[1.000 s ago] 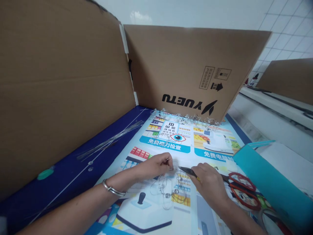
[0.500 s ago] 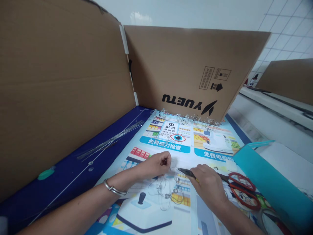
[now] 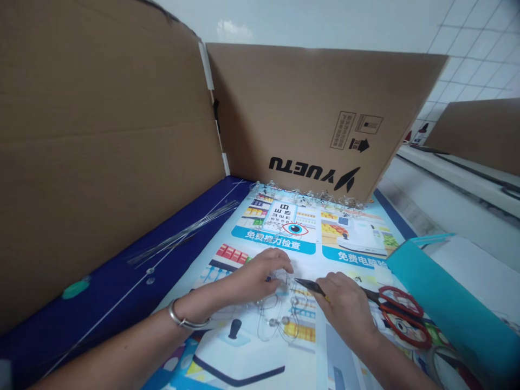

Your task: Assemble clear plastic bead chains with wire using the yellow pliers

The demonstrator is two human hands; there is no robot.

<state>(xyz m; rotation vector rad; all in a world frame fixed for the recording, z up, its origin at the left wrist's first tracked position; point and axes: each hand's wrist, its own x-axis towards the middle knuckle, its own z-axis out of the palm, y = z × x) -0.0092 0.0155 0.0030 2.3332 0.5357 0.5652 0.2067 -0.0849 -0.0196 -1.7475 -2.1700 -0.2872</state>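
My right hand (image 3: 347, 303) is closed round a pair of pliers (image 3: 311, 285), whose dark pointed jaws face left. Just beyond their tip is a piece of thin wire strung with clear beads (image 3: 273, 322), its loops spreading over the printed sheet below. To the left, my left hand (image 3: 264, 275) hovers beside this wire with thumb and forefinger apart; a silver bangle (image 3: 187, 317) circles the wrist. Whether a finger touches the wire is too fine to tell.
Red-handled scissors (image 3: 406, 317) and a tape roll (image 3: 453, 368) lie at right, near a teal box (image 3: 442, 292). Beaded wire pieces (image 3: 312, 197) line the foot of the cardboard panel (image 3: 317, 108). Thin straight wires (image 3: 187, 233) rest on blue cloth at left.
The left hand's thumb and forefinger have gone from pinched together to apart, and the hand has shifted slightly. The beaded wire loops have moved a little. The pliers stay in place.
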